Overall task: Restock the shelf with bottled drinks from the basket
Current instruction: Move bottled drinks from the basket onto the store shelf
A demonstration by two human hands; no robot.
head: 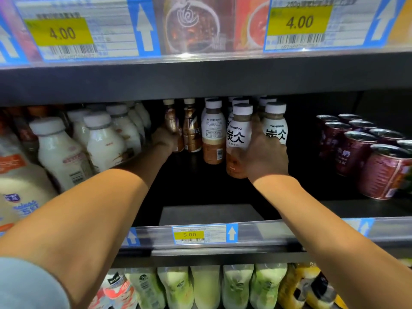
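Observation:
Both my arms reach deep into the middle shelf [207, 214]. My right hand [265, 155] grips a white-capped TANBING bottle [238, 134] with a brown drink, standing beside more of the same kind [275, 126]. Another such bottle [213, 132] stands just left of it, its back label toward me. My left hand [165, 140] holds the lower part of a brown-gold coffee bottle [171, 121]; a second one [191, 128] stands next to it. The basket is out of view.
White milk bottles [64, 150] crowd the shelf's left side. Dark red cans [367, 152] fill the right. A 5.00 price tag [189, 234] sits on the shelf's front rail. Pale green bottles [236, 286] line the shelf below; the upper shelf's rail carries 4.00 tags [298, 21].

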